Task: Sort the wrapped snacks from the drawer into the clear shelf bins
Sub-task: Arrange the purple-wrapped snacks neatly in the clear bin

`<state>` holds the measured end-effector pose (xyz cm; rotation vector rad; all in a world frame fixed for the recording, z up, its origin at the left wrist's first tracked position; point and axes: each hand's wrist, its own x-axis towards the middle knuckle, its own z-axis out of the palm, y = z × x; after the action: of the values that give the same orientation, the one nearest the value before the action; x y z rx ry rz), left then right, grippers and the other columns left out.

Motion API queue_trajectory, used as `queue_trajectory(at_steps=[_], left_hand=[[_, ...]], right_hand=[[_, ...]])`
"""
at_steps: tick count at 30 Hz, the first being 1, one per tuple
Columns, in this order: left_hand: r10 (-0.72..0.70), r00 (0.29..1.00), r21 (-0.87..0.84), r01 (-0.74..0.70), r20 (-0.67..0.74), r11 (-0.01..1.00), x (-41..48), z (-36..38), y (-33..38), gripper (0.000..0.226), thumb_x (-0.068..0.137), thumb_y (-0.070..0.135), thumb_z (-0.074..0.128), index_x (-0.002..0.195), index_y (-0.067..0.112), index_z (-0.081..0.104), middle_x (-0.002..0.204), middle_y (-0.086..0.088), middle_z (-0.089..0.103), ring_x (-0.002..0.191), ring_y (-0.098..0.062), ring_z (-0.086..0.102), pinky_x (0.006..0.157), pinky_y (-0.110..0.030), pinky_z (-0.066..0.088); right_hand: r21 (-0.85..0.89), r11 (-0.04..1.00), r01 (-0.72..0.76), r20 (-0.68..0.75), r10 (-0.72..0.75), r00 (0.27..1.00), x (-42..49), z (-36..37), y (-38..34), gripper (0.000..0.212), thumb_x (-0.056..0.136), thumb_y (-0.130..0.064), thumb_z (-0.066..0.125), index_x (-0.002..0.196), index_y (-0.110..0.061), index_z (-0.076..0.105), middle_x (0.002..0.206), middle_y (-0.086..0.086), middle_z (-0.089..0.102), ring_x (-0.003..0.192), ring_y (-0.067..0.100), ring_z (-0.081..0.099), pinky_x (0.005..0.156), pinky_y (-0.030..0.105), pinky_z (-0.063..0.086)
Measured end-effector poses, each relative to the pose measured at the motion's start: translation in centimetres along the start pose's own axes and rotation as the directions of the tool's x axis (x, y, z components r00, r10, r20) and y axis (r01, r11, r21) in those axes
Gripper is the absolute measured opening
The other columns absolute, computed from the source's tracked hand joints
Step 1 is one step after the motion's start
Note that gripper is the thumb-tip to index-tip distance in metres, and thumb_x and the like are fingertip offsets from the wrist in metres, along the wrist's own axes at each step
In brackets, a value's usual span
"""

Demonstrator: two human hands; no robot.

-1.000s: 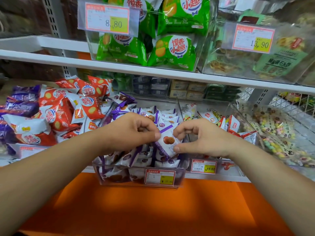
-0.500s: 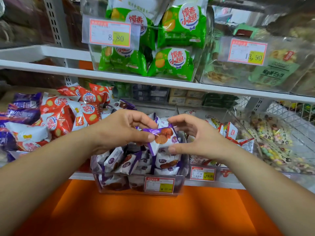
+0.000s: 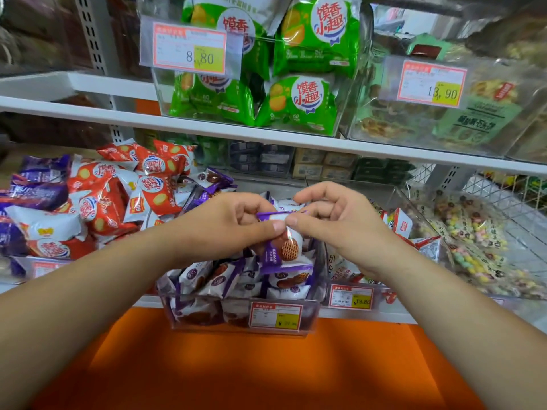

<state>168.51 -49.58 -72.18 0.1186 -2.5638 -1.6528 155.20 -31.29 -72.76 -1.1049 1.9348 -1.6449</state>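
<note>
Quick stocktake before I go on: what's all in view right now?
Held snack: one, purple-white, above centre bin.
Centre bin: one, clear, full of purple-white snacks.
Red packs: many, heaped left.
Green packs: several, upper bin.
Candy bags: many, pastel, right.
Price tags: five or so, red-yellow, bin fronts.
Shelves: two, white.
Left hand, right hand: both pinching the snack.
</note>
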Motion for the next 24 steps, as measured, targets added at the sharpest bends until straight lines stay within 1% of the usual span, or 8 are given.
queue_trajectory(at_steps=[3, 6, 8, 11, 14, 17, 21, 24], left_hand=[[-0.043, 0.999, 0.035, 0.043, -0.001, 0.998, 0.5, -0.4, -0.8, 0.025, 0.091, 0.029, 0.076, 0.101, 0.011, 0.061, 0.068, -0.001, 0.071, 0.052, -0.012, 0.05, 0.054, -0.028, 0.033], [-0.055, 0.998, 0.062, 0.054, 0.019, 0.997, 0.7, -0.4, -2.1, 0.029, 0.088, 0.036, 0.079, 0.093, 0.016, 0.059, 0.067, -0.009, 0.06, 0.059, -0.021, 0.042, 0.054, -0.035, 0.023], [-0.01, 0.999, 0.171, 0.004, 0.03, 0.985, 0.5, 0.3, -2.4, 0.027, 0.088, 0.038, 0.079, 0.091, 0.016, 0.063, 0.072, 0.0, 0.064, 0.06, -0.016, 0.051, 0.053, -0.027, 0.035], [0.017, 0.993, 0.464, -0.071, 0.12, 0.883, 0.3, 0.1, -2.4, 0.016, 0.086, 0.045, 0.078, 0.089, 0.03, 0.071, 0.087, 0.017, 0.069, 0.075, 0.001, 0.064, 0.069, -0.021, 0.052], [-0.054, 0.986, 0.632, -0.06, 0.16, 0.773, 0.2, -1.8, -2.8, 0.015, 0.086, 0.047, 0.076, 0.1, 0.043, 0.072, 0.102, 0.02, 0.07, 0.094, -0.001, 0.067, 0.086, -0.036, 0.057], [-0.065, 0.98, 0.698, -0.086, 0.187, 0.711, -0.4, -2.9, -2.2, 0.022, 0.089, 0.042, 0.075, 0.111, 0.046, 0.072, 0.105, 0.03, 0.067, 0.097, 0.011, 0.061, 0.086, -0.02, 0.051], [-0.182, 0.95, 0.63, -0.021, 0.255, 0.776, -1.1, -3.8, -2.2, 0.039, 0.094, 0.034, 0.071, 0.128, 0.05, 0.063, 0.117, 0.026, 0.066, 0.101, 0.018, 0.059, 0.075, -0.005, 0.047], [-0.17, 0.95, 0.608, -0.025, 0.261, 0.793, -1.1, -4.0, -2.4, 0.042, 0.089, 0.029, 0.078, 0.121, 0.053, 0.064, 0.108, 0.026, 0.066, 0.094, 0.013, 0.063, 0.071, -0.011, 0.049]], right_hand=[[-0.052, 0.999, -0.006, -0.014, 0.005, 1.0, -0.1, 0.0, -0.2, 0.046, 0.068, -0.028, 0.09, 0.104, -0.009, 0.069, 0.09, 0.018, 0.076, 0.084, 0.033, 0.072, 0.087, 0.052, 0.057], [-0.311, 0.948, 0.063, 0.117, -0.028, 0.993, -0.5, -0.8, -0.1, 0.035, 0.069, -0.016, 0.094, 0.098, -0.014, 0.074, 0.094, 0.003, 0.077, 0.09, 0.014, 0.073, 0.083, 0.027, 0.059], [-0.424, 0.898, 0.116, 0.198, -0.033, 0.98, -0.9, -1.1, 0.3, 0.031, 0.071, -0.014, 0.093, 0.097, -0.019, 0.075, 0.092, -0.005, 0.076, 0.088, 0.005, 0.07, 0.082, 0.018, 0.053], [-0.558, 0.817, 0.146, 0.275, 0.017, 0.961, -1.3, -1.2, 0.8, 0.027, 0.075, -0.019, 0.091, 0.098, -0.023, 0.077, 0.088, -0.012, 0.072, 0.084, -0.006, 0.064, 0.078, 0.008, 0.045], [-0.742, 0.609, 0.28, 0.362, 0.013, 0.932, -1.3, -0.8, 1.7, 0.027, 0.076, -0.037, 0.088, 0.1, -0.034, 0.077, 0.093, -0.016, 0.068, 0.092, 0.002, 0.06, 0.084, 0.022, 0.047], [-0.824, 0.452, 0.343, 0.398, 0.031, 0.917, -1.1, 0.2, 2.3, 0.028, 0.074, -0.051, 0.084, 0.099, -0.041, 0.075, 0.095, -0.013, 0.059, 0.096, 0.01, 0.048, 0.087, 0.031, 0.038], [-0.81, 0.504, 0.3, 0.394, 0.088, 0.915, -0.7, -0.1, 2.0, 0.027, 0.075, -0.054, 0.083, 0.099, -0.041, 0.077, 0.098, -0.013, 0.055, 0.1, 0.011, 0.049, 0.088, 0.036, 0.045], [-0.779, 0.568, 0.263, 0.375, 0.087, 0.923, -0.7, -0.1, 2.3, 0.023, 0.078, -0.052, 0.082, 0.099, -0.043, 0.076, 0.099, -0.015, 0.054, 0.098, 0.007, 0.051, 0.087, 0.041, 0.05]])
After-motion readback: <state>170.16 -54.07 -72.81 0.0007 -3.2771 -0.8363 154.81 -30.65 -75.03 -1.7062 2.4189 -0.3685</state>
